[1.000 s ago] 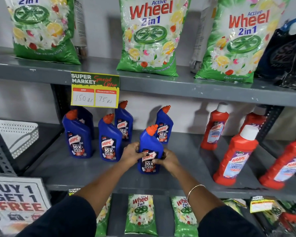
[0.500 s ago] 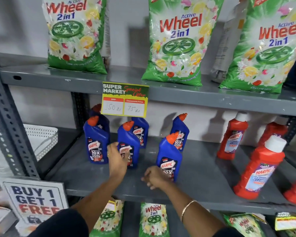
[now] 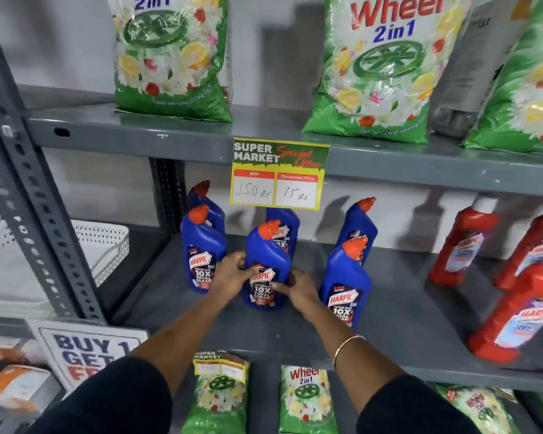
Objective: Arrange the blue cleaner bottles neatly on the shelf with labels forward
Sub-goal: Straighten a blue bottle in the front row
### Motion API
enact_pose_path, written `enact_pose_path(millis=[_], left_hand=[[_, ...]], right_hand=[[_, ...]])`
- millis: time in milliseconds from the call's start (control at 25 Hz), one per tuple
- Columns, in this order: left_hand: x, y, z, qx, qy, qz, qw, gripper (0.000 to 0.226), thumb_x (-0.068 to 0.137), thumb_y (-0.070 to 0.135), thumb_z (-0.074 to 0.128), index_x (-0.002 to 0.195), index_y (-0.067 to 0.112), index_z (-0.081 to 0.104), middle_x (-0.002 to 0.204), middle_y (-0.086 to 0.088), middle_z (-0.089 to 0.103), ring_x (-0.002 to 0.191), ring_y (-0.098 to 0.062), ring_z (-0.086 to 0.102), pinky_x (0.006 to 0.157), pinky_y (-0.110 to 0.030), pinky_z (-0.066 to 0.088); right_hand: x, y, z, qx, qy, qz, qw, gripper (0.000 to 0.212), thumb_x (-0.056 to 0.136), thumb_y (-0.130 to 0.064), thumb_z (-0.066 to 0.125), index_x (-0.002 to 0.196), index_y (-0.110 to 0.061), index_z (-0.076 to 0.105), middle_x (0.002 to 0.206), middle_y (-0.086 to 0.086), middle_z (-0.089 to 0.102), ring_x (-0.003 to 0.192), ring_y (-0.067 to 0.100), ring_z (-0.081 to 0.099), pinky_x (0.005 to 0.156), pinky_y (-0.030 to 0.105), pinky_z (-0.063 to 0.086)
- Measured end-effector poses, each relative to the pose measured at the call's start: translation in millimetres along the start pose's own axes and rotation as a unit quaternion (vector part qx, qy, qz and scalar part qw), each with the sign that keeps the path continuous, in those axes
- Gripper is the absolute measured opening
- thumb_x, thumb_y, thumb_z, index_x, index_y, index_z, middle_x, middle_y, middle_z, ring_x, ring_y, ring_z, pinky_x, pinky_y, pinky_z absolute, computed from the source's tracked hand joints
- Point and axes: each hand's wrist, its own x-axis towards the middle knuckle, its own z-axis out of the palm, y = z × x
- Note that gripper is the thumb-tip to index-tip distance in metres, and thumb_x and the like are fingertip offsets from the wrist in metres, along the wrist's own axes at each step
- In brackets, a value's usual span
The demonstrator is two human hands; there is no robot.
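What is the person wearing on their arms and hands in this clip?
Both arms come out of dark, near-black sleeves pushed up above the elbow, leaving the forearms bare. The left hand and right hand are ungloved. A thin gold-coloured bangle circles the right wrist. No rings or watch are visible.

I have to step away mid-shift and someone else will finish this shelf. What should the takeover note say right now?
Left hand and right hand: both clasp the front middle blue bottle, upright on the middle shelf, label forward.

Other blue bottles: front left bottle and front right bottle stand upright with labels forward. Three more stand behind: back left bottle, back middle bottle partly hidden by the price tag, back right bottle.

Done: front row faces forward.

Left: release the middle bottle; front gaps look uneven, so even them; check back-row labels, which are hard to read from here.
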Motion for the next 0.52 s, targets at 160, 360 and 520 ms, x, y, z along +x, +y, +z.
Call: enact_pose_path(millis=[160, 360, 520], left_hand=[[-26, 0, 2, -0.012, 0.008, -0.002, 1.0, 0.031, 0.071, 0.02, 0.07, 0.097, 0.007, 0.06, 0.1, -0.017, 0.071, 0.092, -0.032, 0.066, 0.084, -0.053, 0.054], [-52, 11, 6, 0.004, 0.012, -0.01, 1.0, 0.033, 0.073, 0.014, 0.069, 0.102, 0.006, 0.057, 0.104, -0.018, 0.069, 0.095, -0.031, 0.065, 0.086, -0.05, 0.054], [-63, 10, 2, -0.017, 0.056, -0.014, 0.998, 0.05, 0.072, 0.013, 0.071, 0.117, 0.004, 0.05, 0.116, -0.013, 0.062, 0.107, -0.027, 0.059, 0.095, -0.041, 0.048]], right_hand=[[-27, -3, -8, -0.022, -0.017, -0.006, 1.0, 0.036, 0.072, -0.011, 0.073, 0.106, -0.006, 0.061, 0.094, 0.008, 0.065, 0.088, 0.023, 0.06, 0.082, 0.042, 0.051], [-51, -9, -14, -0.065, -0.006, -0.005, 0.998, 0.04, 0.072, -0.017, 0.073, 0.108, -0.003, 0.06, 0.104, 0.016, 0.069, 0.092, 0.025, 0.064, 0.067, 0.021, 0.039], [-73, -8, -8, -0.105, 0.042, 0.059, 0.992, 0.036, 0.069, -0.038, 0.073, 0.075, -0.009, 0.052, 0.089, 0.017, 0.07, 0.085, 0.031, 0.065, 0.064, 0.03, 0.04]])
